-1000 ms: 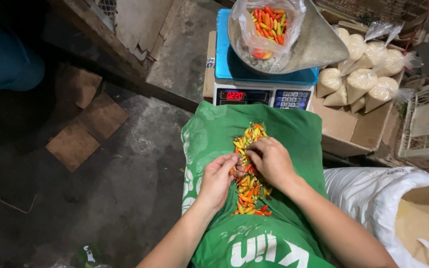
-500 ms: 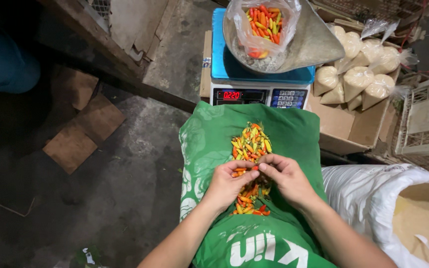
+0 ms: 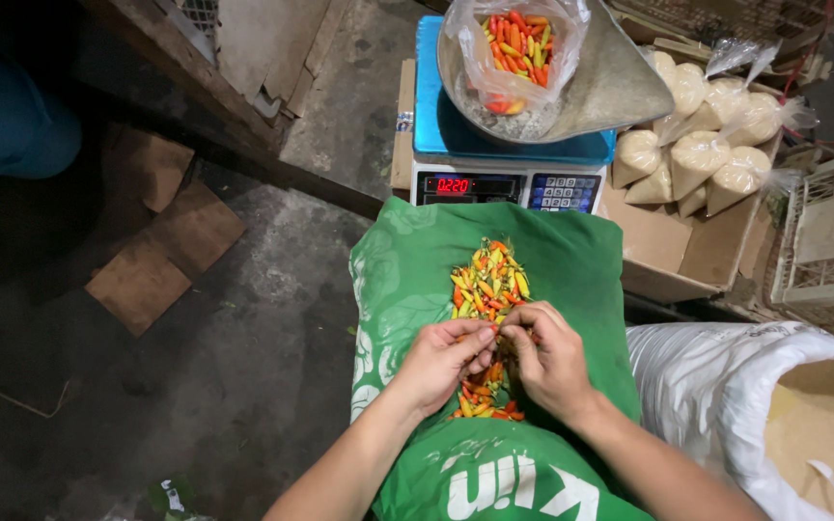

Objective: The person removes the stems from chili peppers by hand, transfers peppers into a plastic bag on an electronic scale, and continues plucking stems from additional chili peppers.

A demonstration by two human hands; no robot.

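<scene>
Sorting of the small chili peppers [image 3: 487, 289] appears to be partly complete. A portion of red, orange and yellow peppers already sits in the clear plastic bag [image 3: 518, 48], which stands open in the metal scoop [image 3: 620, 87] on the blue digital scale [image 3: 504, 159]. The remaining peppers lie in a loose elongated pile on the green sack [image 3: 571, 270] directly in front of the scale (the pile is visibly reduced to a narrow strip, judging by its spread). The left hand [image 3: 441, 362] and right hand [image 3: 547, 357] meet over the near end of the pile, fingers curled and pinched together on what seems to be a single pepper; the exact item is too small to confirm. Left to process: the pile beyond and beneath the hands. Tied bags of pale grain [image 3: 702, 145] rest in the cardboard box [image 3: 687, 251] to the right.
</scene>
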